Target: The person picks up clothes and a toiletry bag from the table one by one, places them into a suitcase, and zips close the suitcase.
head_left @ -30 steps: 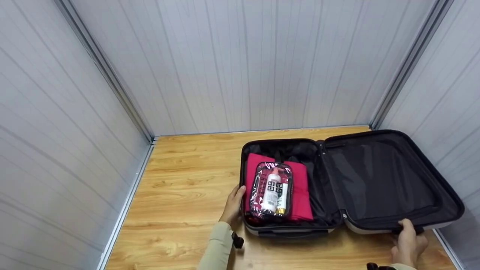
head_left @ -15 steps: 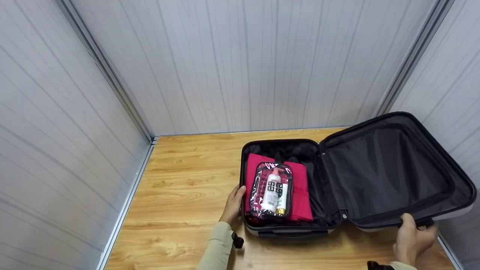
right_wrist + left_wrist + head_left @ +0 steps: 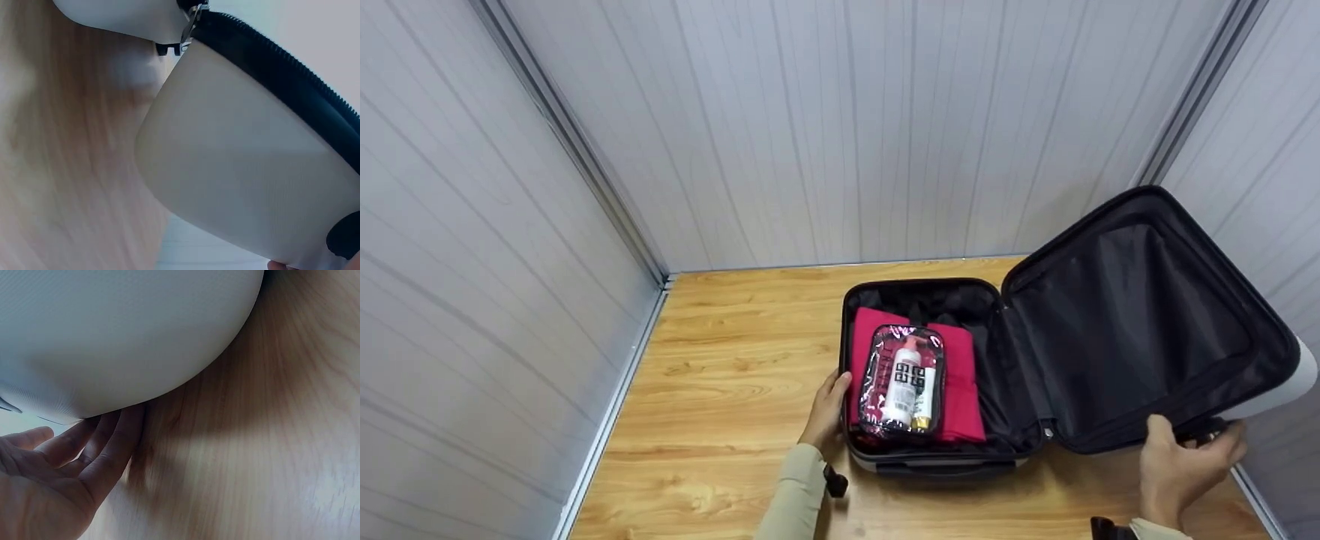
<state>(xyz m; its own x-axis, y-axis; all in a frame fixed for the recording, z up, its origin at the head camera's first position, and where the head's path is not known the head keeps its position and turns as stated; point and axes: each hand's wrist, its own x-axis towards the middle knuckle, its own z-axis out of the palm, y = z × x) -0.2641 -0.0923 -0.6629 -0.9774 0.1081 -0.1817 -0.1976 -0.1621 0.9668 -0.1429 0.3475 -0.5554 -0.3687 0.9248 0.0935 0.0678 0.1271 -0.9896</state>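
A light-shelled suitcase (image 3: 999,375) with black lining lies unfolded on the floor. Its left half holds folded pink cloth (image 3: 960,390), topped by a clear toiletry bag (image 3: 877,375) with a white pump bottle (image 3: 903,382) and a gold-ended tube (image 3: 922,401) inside. The right half, a lid (image 3: 1132,315), stands raised at a slant. My right hand (image 3: 1181,465) grips the lid's front edge near a dark handle; some fingers are hidden beneath. At the left side, my left hand (image 3: 826,411) rests against the case, its extended fingers (image 3: 115,450) reaching under the pale shell.
Wood-grain floor (image 3: 720,390) spreads to the left and front of the suitcase. Pale panel walls (image 3: 840,135) rise behind and on both sides. The lid's far right corner is close to the right wall (image 3: 1282,210) in the head view.
The suitcase lid has swung upward about its hinge, raised by my right hand, which moved slightly up and to the right. My left hand and the packed half have stayed still.
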